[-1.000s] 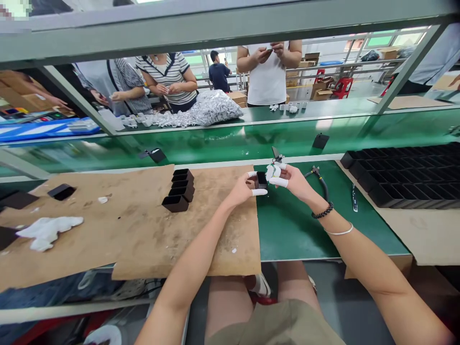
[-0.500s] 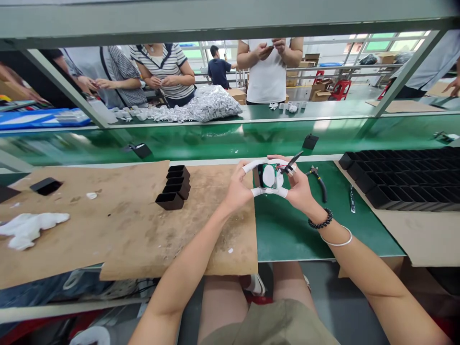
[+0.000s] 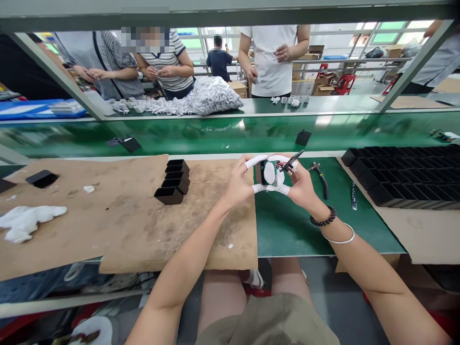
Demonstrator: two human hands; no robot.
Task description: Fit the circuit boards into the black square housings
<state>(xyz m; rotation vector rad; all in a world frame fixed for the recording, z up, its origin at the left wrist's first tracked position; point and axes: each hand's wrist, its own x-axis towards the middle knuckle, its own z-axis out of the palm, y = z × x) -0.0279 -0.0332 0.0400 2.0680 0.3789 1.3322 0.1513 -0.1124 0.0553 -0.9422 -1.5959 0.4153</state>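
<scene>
Between my two hands, above the edge where brown cardboard meets the green bench, is a small black plastic case (image 3: 258, 172) with a green circuit board at its open side. My left hand (image 3: 240, 184) grips the case, thumb below and fingers above. On the other side, my right hand (image 3: 302, 188) pinches the circuit board (image 3: 276, 168), which carries white round pads (image 3: 269, 173). Red and black wires run from it to a flat black piece (image 3: 295, 160) sticking up by the right fingers. White finger covers are on both hands. How deep the board sits is unclear.
Pliers (image 3: 319, 179) and a small slim tool (image 3: 354, 196) lie to the right, near rows of black cases (image 3: 402, 177). Several more cases (image 3: 172, 182) stand left on the cardboard (image 3: 125, 215). Black pieces (image 3: 304, 137) lie on the green belt (image 3: 201, 134). Co-workers stand beyond.
The black pieces on the belt have shifted left. My view has tilted slightly down. Across the belt, the person in white has parted their hands and lowered one. My hands keep nearly the same hold.
</scene>
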